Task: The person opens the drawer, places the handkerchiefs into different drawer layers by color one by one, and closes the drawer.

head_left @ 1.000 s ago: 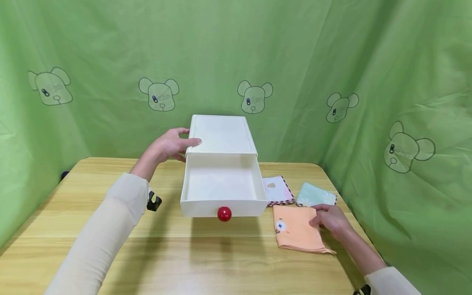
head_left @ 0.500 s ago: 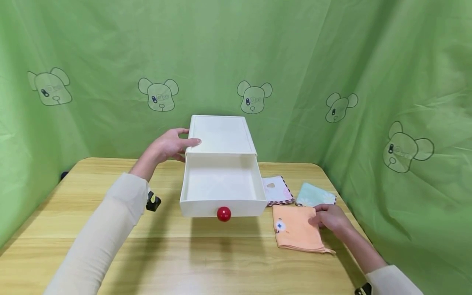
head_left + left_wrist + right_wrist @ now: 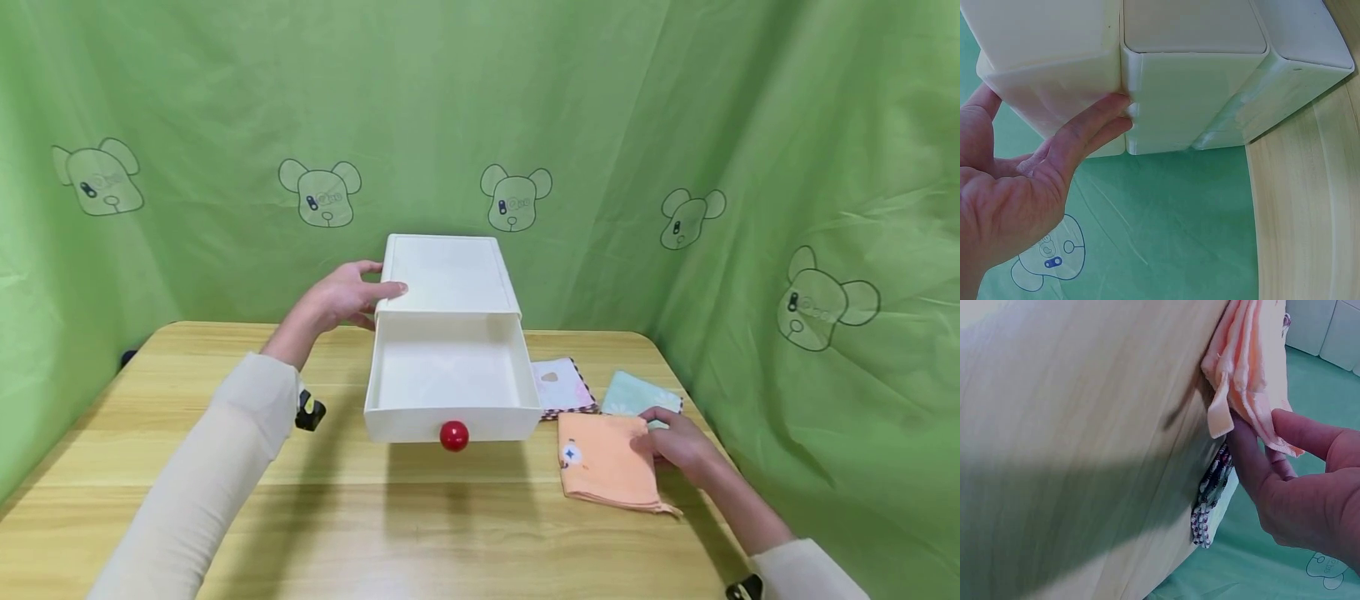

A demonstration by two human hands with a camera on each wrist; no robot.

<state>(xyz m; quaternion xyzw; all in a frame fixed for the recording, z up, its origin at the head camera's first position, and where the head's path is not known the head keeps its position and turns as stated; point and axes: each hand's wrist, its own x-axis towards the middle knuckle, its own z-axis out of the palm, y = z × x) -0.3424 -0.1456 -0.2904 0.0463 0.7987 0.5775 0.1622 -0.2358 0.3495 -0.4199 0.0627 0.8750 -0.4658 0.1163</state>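
A white drawer cabinet stands at the back of the table, its top drawer pulled out and showing a bare floor. My left hand rests on the cabinet's left edge, thumb on top; in the left wrist view the fingers lie nearly straight against the side wall. To the right, my right hand pinches the right edge of a folded orange towel. The right wrist view shows the thumb over the towel's layers and fingers beneath them, that edge lifted slightly off the table.
A red ball knob sticks out from the drawer front. Behind the towel lie a folded white-and-pink cloth and a folded mint cloth with checked edges. Green curtain surrounds the wooden table at the back and sides.
The right hand has gripped the orange towel's right edge and raised it a little, shifting the towel slightly. The left hand, the cabinet and the open drawer stay as they were.
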